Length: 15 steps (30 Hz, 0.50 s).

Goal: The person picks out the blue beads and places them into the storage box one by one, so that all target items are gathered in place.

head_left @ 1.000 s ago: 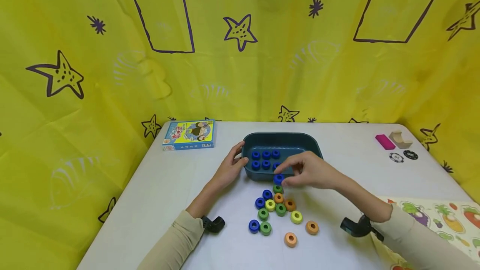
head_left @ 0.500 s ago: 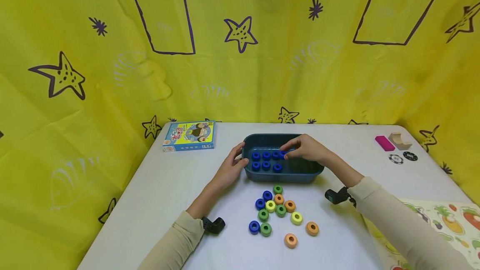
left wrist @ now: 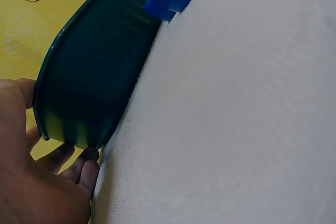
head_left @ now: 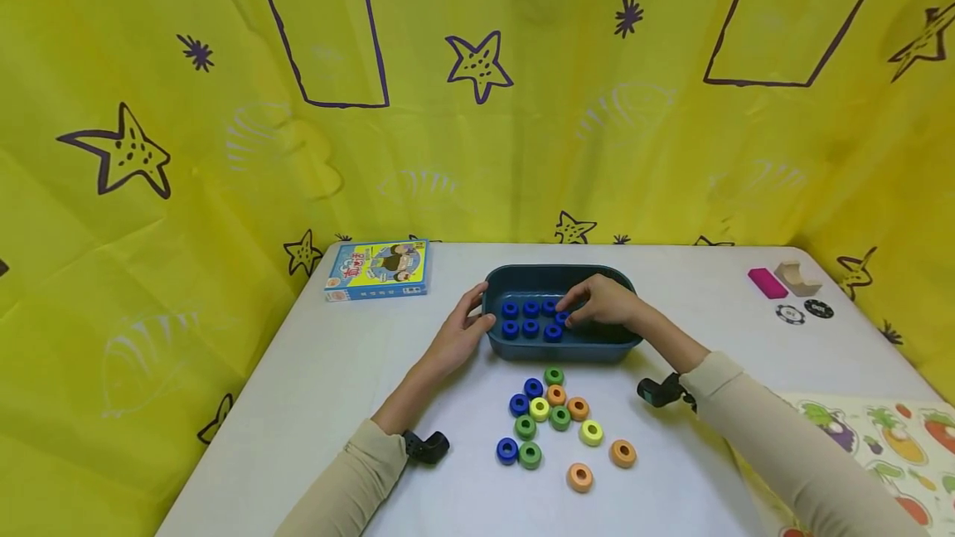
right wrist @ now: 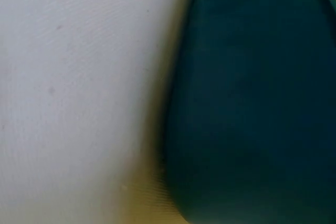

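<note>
A dark teal plastic tub (head_left: 522,350) stands mid-table with several blue ring-shaped beads (head_left: 530,308) inside, set in two rows. My left hand (head_left: 455,334) grips the tub's left end; in the left wrist view the fingers of that left hand (left wrist: 39,182) curl against its end wall. Reaching over the near rim, my right hand (head_left: 603,303) pinches another blue bead (head_left: 563,319) low inside the tub, at the right end of the rows. Its fingertips partly cover this bead. The right wrist view shows only the tub's outer wall (right wrist: 252,103) and the tablecloth, not the hand.
Loose beads lie before the tub: blue (head_left: 507,451), green (head_left: 530,455), yellow (head_left: 592,432) and orange (head_left: 622,453). A game box (head_left: 376,270) is at back left. A pink block (head_left: 768,283), a beige piece (head_left: 797,278) and two chips (head_left: 818,308) lie far right, beyond a vegetable-print sheet (head_left: 873,437).
My right hand has carried a blue bead from in front of the tub over its near rim and down inside, then shifted slightly nearer. The left hand stays at the tub's end.
</note>
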Each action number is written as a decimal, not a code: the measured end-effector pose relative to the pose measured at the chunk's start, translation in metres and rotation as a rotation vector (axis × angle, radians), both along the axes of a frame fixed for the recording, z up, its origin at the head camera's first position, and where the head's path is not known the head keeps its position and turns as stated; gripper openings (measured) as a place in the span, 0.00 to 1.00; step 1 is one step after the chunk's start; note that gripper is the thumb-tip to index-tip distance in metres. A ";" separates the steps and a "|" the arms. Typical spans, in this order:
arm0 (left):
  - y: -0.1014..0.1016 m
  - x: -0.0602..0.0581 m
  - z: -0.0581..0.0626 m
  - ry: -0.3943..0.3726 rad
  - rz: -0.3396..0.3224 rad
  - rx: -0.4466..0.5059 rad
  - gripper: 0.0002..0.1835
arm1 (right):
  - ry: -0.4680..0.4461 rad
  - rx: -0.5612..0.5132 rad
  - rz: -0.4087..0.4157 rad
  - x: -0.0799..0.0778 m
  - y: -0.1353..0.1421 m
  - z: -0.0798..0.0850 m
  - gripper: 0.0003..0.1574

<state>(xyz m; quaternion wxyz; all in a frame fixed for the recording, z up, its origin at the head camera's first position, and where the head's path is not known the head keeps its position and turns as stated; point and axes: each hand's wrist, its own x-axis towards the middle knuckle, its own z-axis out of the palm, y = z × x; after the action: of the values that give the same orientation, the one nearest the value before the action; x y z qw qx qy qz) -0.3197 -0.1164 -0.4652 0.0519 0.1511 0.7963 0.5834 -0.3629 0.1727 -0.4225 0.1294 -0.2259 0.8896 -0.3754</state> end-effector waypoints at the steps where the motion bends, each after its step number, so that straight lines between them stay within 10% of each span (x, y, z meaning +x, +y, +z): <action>1: 0.000 0.000 0.000 0.000 -0.001 0.000 0.29 | -0.003 0.006 -0.003 0.000 0.000 -0.001 0.12; 15: 0.000 0.000 0.001 -0.007 0.002 0.012 0.30 | 0.075 -0.073 0.001 0.029 -0.010 0.030 0.18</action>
<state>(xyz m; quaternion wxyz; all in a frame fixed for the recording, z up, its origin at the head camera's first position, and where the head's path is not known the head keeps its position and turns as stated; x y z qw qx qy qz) -0.3194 -0.1162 -0.4639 0.0533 0.1487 0.7928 0.5887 -0.3343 0.1624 -0.3927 0.0880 -0.2446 0.8794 -0.3988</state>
